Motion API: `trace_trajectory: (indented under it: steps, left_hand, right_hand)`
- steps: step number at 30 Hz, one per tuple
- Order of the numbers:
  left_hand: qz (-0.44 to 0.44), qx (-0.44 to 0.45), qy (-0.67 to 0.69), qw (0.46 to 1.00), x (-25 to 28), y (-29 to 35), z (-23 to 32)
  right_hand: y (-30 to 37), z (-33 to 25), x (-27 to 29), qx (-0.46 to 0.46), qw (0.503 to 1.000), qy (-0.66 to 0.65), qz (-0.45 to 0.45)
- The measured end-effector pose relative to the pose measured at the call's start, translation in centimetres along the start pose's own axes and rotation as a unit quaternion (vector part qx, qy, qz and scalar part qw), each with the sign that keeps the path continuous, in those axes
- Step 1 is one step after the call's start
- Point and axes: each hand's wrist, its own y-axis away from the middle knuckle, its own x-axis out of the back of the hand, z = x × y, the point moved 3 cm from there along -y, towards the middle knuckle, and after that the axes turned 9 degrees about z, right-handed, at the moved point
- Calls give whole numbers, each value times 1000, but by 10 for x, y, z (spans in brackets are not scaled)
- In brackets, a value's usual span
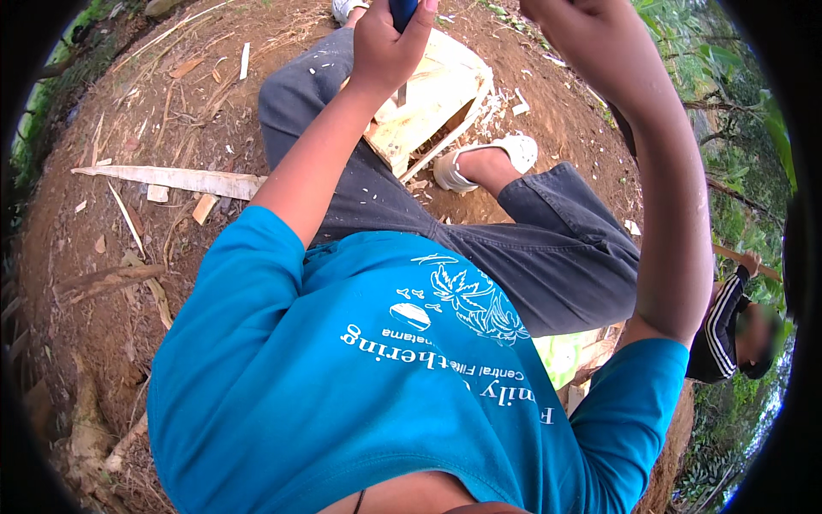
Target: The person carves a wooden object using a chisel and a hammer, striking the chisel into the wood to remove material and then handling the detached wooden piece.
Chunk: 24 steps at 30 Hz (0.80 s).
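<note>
My left hand (387, 44) is wrapped round the blue handle of a chisel (403, 12). Below the fist its narrow metal blade points down at a pale, carved wooden block (441, 81), which lies between my legs. Whether the edge touches the wood I cannot tell. My right hand (582, 19) is raised at the top edge, right of the block and apart from it. Its fingers look curled, but the frame cuts them off, so what they hold is hidden.
Wood chips and offcuts litter the brown soil, with a long pale plank (175, 178) at left. My shoe (512, 154) stands right of the block. Another person (726, 334) with a wooden stick is at far right, among green plants.
</note>
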Motion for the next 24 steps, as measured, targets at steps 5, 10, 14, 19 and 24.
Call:
trace_trajectory:
  steps: [5,10,14,19,24]
  left_hand:
    - [4,-5,24,1000,-8,2,7]
    - [-13,12,24,1000,-3,2,5]
    - [3,0,10,1000,-4,16,-8]
    - [-10,43,48,998,0,22,-4]
    - [-5,29,17,999,4,12,7]
  right_hand:
    - [10,-8,4,-13,996,79,-36]
    - [-1,-2,0,-68,991,90,-68]
    - [5,5,-1,-93,994,55,-13]
    - [16,18,2,-59,997,38,-41]
    - [24,23,1,-50,998,-2,-34]
